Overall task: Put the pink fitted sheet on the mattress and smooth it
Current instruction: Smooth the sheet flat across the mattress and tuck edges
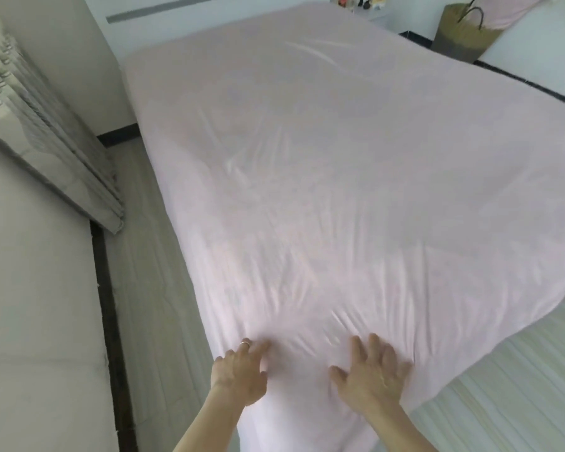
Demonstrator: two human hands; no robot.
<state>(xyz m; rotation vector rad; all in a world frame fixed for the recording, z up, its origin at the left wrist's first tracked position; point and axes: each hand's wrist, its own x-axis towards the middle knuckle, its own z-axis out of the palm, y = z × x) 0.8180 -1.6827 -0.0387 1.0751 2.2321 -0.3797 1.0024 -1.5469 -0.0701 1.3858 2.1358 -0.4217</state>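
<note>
Our left hand (pixel 240 375), ring on one finger, and right hand (pixel 372 375) press flat on pink fitted sheet (pixel 323 174) at near corner, fingers spread wide, holding nothing. Sheet lies spread edge to edge; wrinkles fan from our palms. Woven bag (pixel 467 31) stands beyond far side.
</note>
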